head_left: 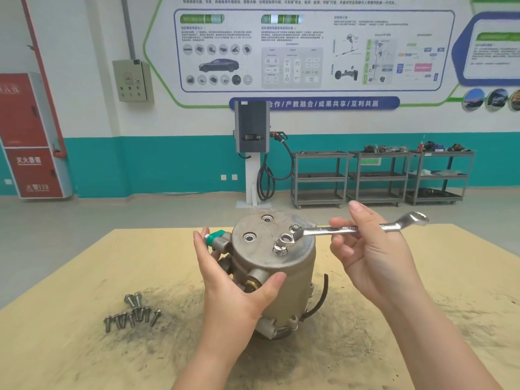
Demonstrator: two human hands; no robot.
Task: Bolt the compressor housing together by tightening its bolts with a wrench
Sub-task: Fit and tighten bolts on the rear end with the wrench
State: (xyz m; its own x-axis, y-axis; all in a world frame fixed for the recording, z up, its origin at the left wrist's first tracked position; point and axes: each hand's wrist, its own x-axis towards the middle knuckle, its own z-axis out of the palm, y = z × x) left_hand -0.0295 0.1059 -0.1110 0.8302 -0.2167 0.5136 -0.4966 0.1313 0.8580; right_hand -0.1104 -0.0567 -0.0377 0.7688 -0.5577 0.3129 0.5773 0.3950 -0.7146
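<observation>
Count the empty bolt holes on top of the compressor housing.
2: far hole near the housing top's back edge, left hole nearer its left side. The wrench ring covers another spot, so one may be hidden.

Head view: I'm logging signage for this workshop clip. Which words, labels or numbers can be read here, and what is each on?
"合作/产教融合/成果共享/互利共赢": blue banner under the wall poster.
"灭火器箱": lower door of the red cabinet.
"119", after blurred characters: bottom of the same cabinet.
Poster body text, the cabinet's upper door and the wrench shank stamping: too small or blurred to read.
</observation>
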